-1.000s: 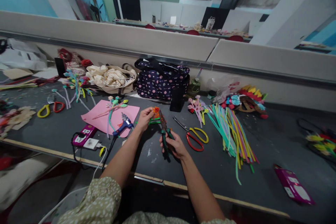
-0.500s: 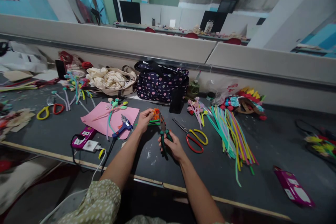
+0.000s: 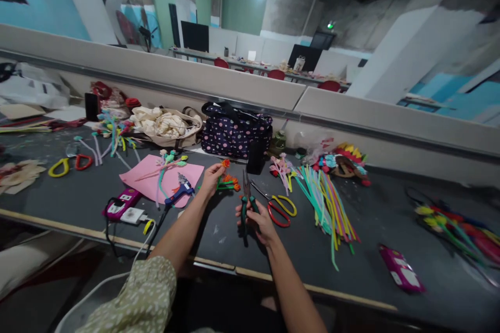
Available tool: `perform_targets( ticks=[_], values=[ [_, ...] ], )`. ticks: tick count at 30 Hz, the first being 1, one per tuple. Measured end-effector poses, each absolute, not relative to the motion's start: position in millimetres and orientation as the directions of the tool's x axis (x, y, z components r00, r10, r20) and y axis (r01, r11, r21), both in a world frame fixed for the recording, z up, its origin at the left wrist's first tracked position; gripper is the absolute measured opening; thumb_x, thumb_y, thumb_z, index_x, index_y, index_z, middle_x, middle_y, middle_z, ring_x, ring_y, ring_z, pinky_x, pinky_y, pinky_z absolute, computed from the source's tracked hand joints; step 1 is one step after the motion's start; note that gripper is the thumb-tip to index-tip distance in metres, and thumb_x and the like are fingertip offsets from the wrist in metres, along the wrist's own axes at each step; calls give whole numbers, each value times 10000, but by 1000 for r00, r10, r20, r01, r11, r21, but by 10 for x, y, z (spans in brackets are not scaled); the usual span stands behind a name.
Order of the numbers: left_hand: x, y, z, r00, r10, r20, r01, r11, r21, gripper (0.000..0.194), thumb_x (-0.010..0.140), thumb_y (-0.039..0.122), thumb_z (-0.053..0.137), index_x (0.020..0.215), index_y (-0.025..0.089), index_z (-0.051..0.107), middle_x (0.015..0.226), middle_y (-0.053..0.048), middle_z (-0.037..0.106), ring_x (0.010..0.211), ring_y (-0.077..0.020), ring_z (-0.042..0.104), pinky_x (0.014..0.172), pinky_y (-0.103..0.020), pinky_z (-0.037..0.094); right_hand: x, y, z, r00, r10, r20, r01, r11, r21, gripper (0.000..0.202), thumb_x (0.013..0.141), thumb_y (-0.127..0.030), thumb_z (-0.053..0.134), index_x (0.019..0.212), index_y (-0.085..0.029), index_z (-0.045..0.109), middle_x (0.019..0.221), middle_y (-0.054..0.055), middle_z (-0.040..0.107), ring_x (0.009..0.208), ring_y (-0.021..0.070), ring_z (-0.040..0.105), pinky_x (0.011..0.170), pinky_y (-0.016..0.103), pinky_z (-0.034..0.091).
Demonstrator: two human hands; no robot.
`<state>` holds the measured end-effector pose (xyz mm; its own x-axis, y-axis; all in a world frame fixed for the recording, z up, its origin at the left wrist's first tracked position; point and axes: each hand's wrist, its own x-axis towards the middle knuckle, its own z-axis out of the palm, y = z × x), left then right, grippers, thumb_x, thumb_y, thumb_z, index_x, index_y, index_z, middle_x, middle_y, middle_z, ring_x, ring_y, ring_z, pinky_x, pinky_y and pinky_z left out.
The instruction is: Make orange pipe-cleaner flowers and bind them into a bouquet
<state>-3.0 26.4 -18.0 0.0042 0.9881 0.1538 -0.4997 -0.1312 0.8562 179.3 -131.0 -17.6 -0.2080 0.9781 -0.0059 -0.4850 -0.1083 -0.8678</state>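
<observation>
My left hand (image 3: 212,179) is closed, pinching a small orange pipe-cleaner flower (image 3: 225,163) between its fingertips. Dark-handled long-nose pliers (image 3: 246,185) point away from me in my right hand (image 3: 262,222), whose fingers wrap the green grips. The jaws are apart from the orange flower, to its right. On the desk just beyond my left fingers lie more orange flowers with green stems (image 3: 230,183). Scissors (image 3: 282,207) with one red and one yellow handle rest right of the pliers.
A glue gun (image 3: 180,192) lies on pink paper (image 3: 135,176), left of my hands, near a purple power strip (image 3: 123,205). Rightward are a pipe-cleaner bundle (image 3: 326,203) and another purple strip (image 3: 400,268). A dark patterned bag (image 3: 234,132) and black phone (image 3: 255,157) stand behind.
The orange flower in my left hand has come away from the plier jaws, towards the left. More orange flowers on the desk are now exposed. The camera view has shifted slightly.
</observation>
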Motion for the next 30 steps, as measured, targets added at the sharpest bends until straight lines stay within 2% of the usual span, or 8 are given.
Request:
perform_targets(
  ticks=[5,12,18,30],
  values=[
    [13,297,-24,-15,971,240,-500,-215,839,260,622,348,790,774,160,695,731,-11,648,644,-103,543,606,-210,430,1949,-1636,-309,-112,993,-40,-527,-94,-844,205,764,-228,683,903,-190,537,979,90,701,829,213,690,650,347,595],
    [-17,32,118,-22,952,305,-499,-275,822,277,615,369,792,783,165,708,720,-8,656,643,-104,544,644,-228,433,1961,-1888,-597,43,998,-36,-553,-6,-833,229,711,-207,705,871,-195,541,897,56,714,743,182,690,587,298,592],
    [-213,-430,87,-38,966,257,-553,-234,799,272,580,330,816,750,153,700,664,20,628,580,-74,513,592,-203,410,1903,-1944,-626,-39,999,2,-518,-19,-855,260,663,-192,723,848,-183,539,867,65,720,714,196,691,569,308,585],
    [-617,-940,173,-186,973,139,-621,-227,750,377,483,316,854,754,156,645,660,25,611,585,-80,549,612,-230,475,1901,-1945,-663,-126,990,65,-491,-5,-871,242,668,-179,708,835,-177,532,900,80,728,751,192,697,614,314,584]
  ],
)
